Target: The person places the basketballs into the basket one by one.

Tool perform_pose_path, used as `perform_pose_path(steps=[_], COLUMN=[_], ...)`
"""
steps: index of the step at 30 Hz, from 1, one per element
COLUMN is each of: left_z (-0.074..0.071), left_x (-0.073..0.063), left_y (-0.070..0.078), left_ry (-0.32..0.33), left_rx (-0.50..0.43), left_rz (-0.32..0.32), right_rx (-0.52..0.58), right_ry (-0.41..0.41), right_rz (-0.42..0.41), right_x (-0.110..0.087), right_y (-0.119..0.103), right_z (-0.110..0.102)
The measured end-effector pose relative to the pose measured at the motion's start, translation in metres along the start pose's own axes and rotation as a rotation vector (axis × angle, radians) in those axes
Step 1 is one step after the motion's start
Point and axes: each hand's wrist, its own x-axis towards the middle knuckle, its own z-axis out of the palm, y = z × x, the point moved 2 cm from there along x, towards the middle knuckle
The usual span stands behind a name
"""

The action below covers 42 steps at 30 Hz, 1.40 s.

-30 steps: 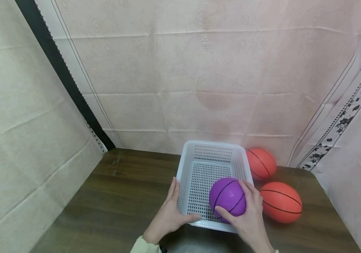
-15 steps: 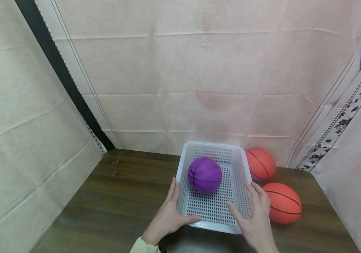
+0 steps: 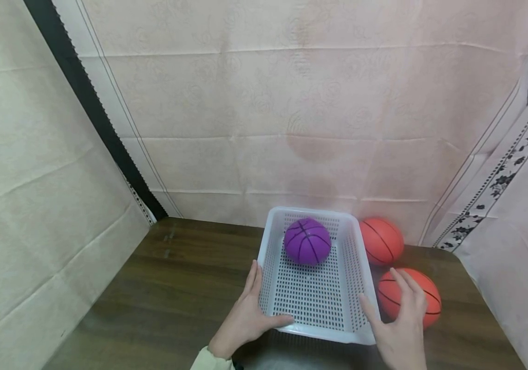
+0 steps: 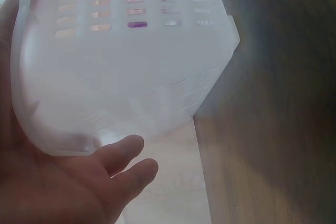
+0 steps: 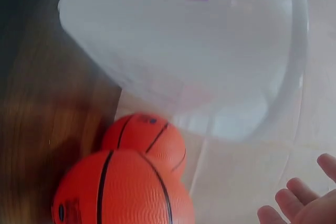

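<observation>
A purple ball [image 3: 307, 241] with black basketball lines sits inside a white perforated plastic basket [image 3: 320, 335], toward its far end. My left hand [image 3: 248, 318] rests against the basket's near left corner, its fingers straight along the left side and the thumb at the front rim. In the left wrist view, that hand's [image 4: 79, 182] fingers extend past the basket wall. My right hand [image 3: 400, 318] is off the basket's right side, over the nearer orange ball [image 3: 430, 293] and partly covering it. The right wrist view shows this hand's [image 5: 302, 203] fingers loose, with nothing in them.
A second orange ball [image 3: 381, 240] lies beside the basket's far right side, behind the nearer one. Everything stands on a dark wooden table [image 3: 176, 288]. Pale cloth [image 3: 310, 113] hangs behind, and more cloth [image 3: 37, 180] walls off the left side.
My right hand has let go of the purple ball and moved right, over the nearer orange ball. The purple ball has rolled to the basket's far end. The left hand has stayed put.
</observation>
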Motion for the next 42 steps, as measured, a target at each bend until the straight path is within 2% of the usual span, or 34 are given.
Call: perform_pose_path(steps=[2,7,9,12,19,26,29,37,42], left_z=[0.000,-0.001,-0.001,-0.001,0.000,-0.002,-0.002,-0.001,-0.001], left_x=[0.000,-0.001,-0.002,-0.001,-0.001,-0.002,-0.002,-0.001,-0.002], left_y=[0.000,0.001,0.001,0.000,0.000,0.002,0.002,0.000,0.001], left_ry=[-0.002,-0.004,-0.002,-0.003,-0.010,-0.009,-0.008,-0.004,-0.003], left_rx=[-0.005,-0.004,-0.003,-0.005,-0.022,-0.033,-0.032,-0.038,-0.041], left_rz=[0.002,0.001,0.000,-0.003,0.000,0.006,0.010,0.009,0.009], right_rx=[0.006,-0.004,-0.026,-0.032,-0.063,-0.061,-0.067,-0.151,-0.178], right_ry=[0.045,0.127,0.132,0.158,0.154,0.170,0.162,0.048,-0.013], right_rz=[-0.015,0.036,0.089,0.108,0.203,0.200,0.209,0.401,0.447], right_x=[0.002,0.008,0.009,0.013,0.018,0.021,0.022,0.027,0.029], right_y=[0.003,0.012,0.016,0.024,0.044,0.058,0.062,0.072,0.079], right_z=[-0.006,-0.018,-0.023,-0.029,-0.038,-0.041,-0.042,-0.041,-0.038])
